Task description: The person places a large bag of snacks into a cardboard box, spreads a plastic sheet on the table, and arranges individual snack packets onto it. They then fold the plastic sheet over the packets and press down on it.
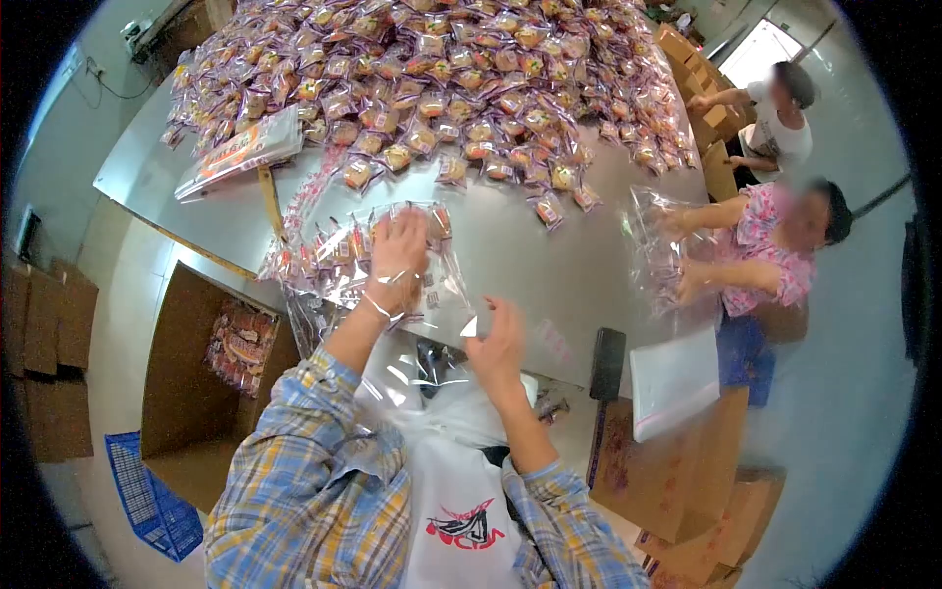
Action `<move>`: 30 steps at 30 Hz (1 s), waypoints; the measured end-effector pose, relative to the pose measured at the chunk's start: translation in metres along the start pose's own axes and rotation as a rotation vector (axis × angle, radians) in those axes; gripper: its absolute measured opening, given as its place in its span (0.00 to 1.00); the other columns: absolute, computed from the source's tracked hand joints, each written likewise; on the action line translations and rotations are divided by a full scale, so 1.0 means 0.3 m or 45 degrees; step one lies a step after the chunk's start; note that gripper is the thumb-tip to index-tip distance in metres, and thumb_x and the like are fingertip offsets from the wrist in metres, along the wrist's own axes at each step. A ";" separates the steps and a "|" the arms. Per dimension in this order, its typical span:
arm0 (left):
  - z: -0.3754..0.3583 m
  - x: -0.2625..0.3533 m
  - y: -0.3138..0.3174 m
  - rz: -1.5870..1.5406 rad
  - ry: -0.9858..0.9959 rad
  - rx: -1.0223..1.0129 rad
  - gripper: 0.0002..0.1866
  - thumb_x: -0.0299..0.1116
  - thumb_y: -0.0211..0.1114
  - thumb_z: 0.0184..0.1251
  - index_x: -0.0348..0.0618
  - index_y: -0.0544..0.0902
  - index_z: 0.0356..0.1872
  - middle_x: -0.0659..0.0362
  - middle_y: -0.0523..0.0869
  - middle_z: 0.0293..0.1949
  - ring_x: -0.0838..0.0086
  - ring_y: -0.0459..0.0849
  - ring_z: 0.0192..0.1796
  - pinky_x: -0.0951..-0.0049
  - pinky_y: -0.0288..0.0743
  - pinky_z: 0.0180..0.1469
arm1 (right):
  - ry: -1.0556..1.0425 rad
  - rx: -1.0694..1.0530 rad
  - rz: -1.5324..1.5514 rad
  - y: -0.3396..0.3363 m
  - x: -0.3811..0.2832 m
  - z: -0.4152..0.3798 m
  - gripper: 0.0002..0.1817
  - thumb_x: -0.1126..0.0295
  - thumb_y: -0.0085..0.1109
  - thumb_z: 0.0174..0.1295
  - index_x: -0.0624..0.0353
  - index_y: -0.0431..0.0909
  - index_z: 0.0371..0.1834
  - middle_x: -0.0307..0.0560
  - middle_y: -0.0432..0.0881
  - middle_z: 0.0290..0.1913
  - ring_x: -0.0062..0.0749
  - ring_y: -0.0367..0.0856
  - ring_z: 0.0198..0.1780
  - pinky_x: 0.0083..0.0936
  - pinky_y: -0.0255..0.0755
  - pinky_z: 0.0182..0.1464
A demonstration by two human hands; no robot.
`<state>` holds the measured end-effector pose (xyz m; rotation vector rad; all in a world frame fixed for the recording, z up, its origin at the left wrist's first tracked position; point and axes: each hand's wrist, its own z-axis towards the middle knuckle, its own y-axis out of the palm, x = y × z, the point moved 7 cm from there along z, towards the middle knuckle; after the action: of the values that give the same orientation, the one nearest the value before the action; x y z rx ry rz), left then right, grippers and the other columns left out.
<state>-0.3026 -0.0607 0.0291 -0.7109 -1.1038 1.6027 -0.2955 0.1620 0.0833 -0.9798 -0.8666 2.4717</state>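
Note:
A clear plastic bag (446, 285) lies on the metal table, with a row of small wrapped snacks (343, 245) in or under its film. My left hand (399, 260) rests on top of this row, fingers spread and pointing away from me. My right hand (498, 339) is raised near the table's front edge, right of the bag; its thumb and forefinger are pressed together at a small shiny piece of the clear film. Clear film also hangs over the table edge in front of my body.
A large heap of wrapped snacks (422, 69) covers the table's (579, 285) back. Printed bags (245, 152) lie left. An open carton (186, 393) and blue basket (147, 501) stand lower left. Clear bags (675, 383) lie right, near a co-worker (775, 236) handling film; another person (780, 123) stands beyond.

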 end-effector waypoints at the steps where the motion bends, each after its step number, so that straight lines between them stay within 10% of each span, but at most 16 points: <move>1: -0.020 -0.004 -0.041 0.087 0.009 -0.003 0.38 0.38 0.73 0.59 0.32 0.73 0.69 0.47 0.79 0.68 0.53 0.76 0.71 0.46 0.64 0.76 | -0.185 0.190 -0.152 -0.053 -0.058 0.008 0.09 0.71 0.63 0.67 0.57 0.82 0.48 0.48 0.84 0.34 0.52 0.85 0.34 0.41 0.80 0.38; 5: -0.104 -0.106 -0.100 0.098 -0.281 -0.103 0.41 0.42 0.74 0.59 0.44 0.72 0.74 0.48 0.75 0.73 0.54 0.71 0.75 0.40 0.60 0.75 | -0.668 -0.698 0.420 0.091 -0.189 -0.258 0.20 0.72 0.68 0.58 0.61 0.78 0.55 0.53 0.83 0.47 0.52 0.84 0.49 0.43 0.81 0.49; 7: -0.131 -0.139 -0.063 0.140 -0.273 -0.045 0.41 0.47 0.74 0.59 0.53 0.72 0.75 0.49 0.76 0.72 0.55 0.70 0.76 0.37 0.58 0.74 | -0.419 -0.958 0.715 0.132 -0.321 -0.217 0.26 0.77 0.66 0.54 0.66 0.77 0.59 0.62 0.78 0.59 0.55 0.79 0.60 0.46 0.77 0.59; 12: -0.134 -0.190 0.004 0.225 -0.211 0.030 0.39 0.48 0.72 0.62 0.49 0.72 0.75 0.51 0.75 0.74 0.57 0.69 0.78 0.31 0.55 0.74 | -0.289 -0.508 0.427 0.413 -0.245 -0.054 0.39 0.81 0.57 0.53 0.74 0.64 0.74 0.70 0.62 0.78 0.70 0.56 0.80 0.53 0.54 0.81; 20: -0.117 -0.178 0.025 0.193 -0.237 -0.069 0.31 0.36 0.59 0.73 0.60 0.69 0.78 0.51 0.68 0.79 0.52 0.63 0.82 0.25 0.44 0.76 | -0.486 -0.401 -0.583 0.642 -0.125 0.194 0.30 0.65 0.53 0.69 0.61 0.70 0.75 0.52 0.70 0.77 0.50 0.67 0.76 0.54 0.53 0.82; 30: -0.086 -0.187 0.032 0.130 -0.335 -0.210 0.31 0.37 0.62 0.72 0.75 0.71 0.75 0.52 0.66 0.80 0.43 0.65 0.80 0.12 0.46 0.69 | -0.350 -0.393 -0.146 0.600 -0.104 0.249 0.22 0.66 0.59 0.67 0.52 0.82 0.65 0.46 0.82 0.65 0.45 0.73 0.70 0.48 0.56 0.79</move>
<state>-0.2671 -0.1066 0.0056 -0.6861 -1.4234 1.7413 -0.3422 -0.0206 0.0244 -0.6638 -1.3844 2.4547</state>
